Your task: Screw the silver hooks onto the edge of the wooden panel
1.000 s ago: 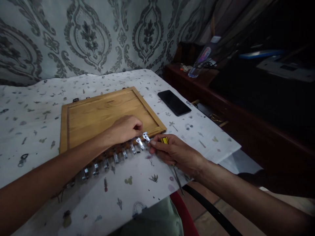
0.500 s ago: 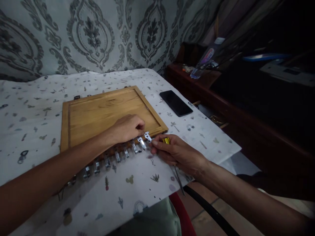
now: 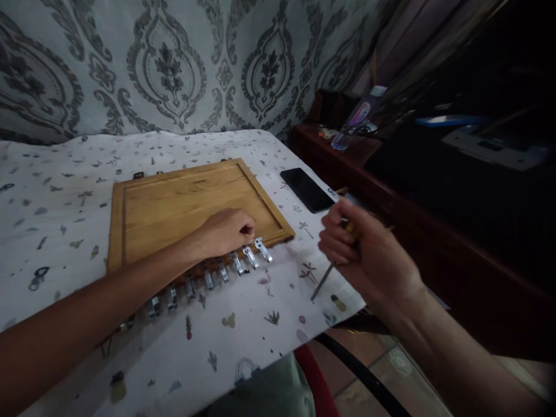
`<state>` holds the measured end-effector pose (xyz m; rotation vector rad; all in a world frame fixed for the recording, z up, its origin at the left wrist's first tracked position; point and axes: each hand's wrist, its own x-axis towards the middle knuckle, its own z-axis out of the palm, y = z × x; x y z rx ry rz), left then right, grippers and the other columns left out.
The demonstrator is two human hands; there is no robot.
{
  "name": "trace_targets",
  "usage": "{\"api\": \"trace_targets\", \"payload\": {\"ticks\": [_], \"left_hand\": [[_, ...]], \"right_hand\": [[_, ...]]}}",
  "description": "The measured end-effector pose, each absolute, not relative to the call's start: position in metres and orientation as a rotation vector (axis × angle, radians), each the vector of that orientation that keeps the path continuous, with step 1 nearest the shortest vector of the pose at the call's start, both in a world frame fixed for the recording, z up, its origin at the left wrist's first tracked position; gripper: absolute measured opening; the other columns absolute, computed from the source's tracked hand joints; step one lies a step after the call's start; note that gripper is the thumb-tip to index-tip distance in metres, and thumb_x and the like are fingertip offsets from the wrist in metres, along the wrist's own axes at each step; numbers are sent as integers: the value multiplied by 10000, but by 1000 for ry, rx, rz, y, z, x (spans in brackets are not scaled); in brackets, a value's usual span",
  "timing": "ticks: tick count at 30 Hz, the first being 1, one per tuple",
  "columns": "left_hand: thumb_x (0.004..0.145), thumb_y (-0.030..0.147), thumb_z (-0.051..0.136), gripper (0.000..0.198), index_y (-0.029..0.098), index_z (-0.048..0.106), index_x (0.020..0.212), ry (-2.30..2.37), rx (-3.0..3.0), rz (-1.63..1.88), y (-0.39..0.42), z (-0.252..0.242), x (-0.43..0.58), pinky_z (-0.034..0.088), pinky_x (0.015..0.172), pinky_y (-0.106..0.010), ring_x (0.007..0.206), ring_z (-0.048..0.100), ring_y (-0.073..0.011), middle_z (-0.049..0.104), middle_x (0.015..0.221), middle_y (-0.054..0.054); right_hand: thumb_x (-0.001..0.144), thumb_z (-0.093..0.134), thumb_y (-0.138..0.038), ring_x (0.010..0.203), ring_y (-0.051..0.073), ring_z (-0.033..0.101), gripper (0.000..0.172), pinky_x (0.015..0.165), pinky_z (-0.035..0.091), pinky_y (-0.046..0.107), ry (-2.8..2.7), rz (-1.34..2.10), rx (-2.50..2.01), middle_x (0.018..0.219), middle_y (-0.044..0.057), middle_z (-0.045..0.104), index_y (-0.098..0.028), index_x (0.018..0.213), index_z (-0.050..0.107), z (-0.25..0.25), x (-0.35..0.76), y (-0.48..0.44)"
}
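Observation:
A wooden framed panel lies flat on the patterned tablecloth. Several metal hooks stick out in a row along its near edge. My left hand rests curled on the panel's near rail, fingertips pinching at the rightmost hook. My right hand is raised off the table to the right, closed round a yellow-handled screwdriver whose metal shaft points down and left, above the cloth.
A black phone lies on the cloth right of the panel. Beyond the table's right edge stands a dark wooden shelf with a plastic bottle. A patterned curtain hangs behind. A red and black chair edge shows below.
My right hand has lifted away from the rightmost hook and swung right, turning the screwdriver so its shaft points down-left. My left hand stays on the panel edge.

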<state>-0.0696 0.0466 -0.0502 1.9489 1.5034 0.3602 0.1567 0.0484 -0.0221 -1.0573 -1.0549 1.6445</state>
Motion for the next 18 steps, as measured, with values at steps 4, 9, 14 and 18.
{"api": "trace_targets", "payload": {"ticks": [4, 9, 14, 18], "left_hand": [[784, 117, 583, 153, 165, 622, 643, 1488, 1953, 376, 46, -51, -70, 315, 619, -275, 628, 486, -113, 595, 638, 22], [794, 116, 595, 161, 166, 615, 643, 1476, 1953, 363, 47, -51, -70, 312, 614, -276, 622, 478, -111, 589, 636, 23], [803, 122, 603, 181, 169, 594, 628, 1489, 1937, 333, 47, -49, -69, 297, 613, -282, 607, 469, -111, 574, 616, 27], [802, 127, 603, 170, 172, 600, 638, 1504, 1936, 325, 47, -48, -68, 297, 617, -292, 620, 465, -117, 579, 633, 25]], "right_hand": [[966, 607, -413, 424, 85, 99, 434, 399, 141, 270, -1072, 1404, -876, 545, -83, 188, -238, 628, 400, -5, 145, 54], [982, 582, -446, 420, 88, 132, 444, 406, 162, 271, -1144, 1220, -771, 563, -77, 243, -248, 633, 391, -7, 120, 58], [964, 589, -548, 415, 83, 175, 476, 412, 187, 259, -1148, 1247, -776, 536, -84, 245, -254, 641, 402, -16, 104, 66], [958, 570, -604, 412, 86, 192, 499, 415, 180, 258, -1153, 1288, -803, 520, -90, 209, -258, 651, 381, -22, 98, 70]]}}
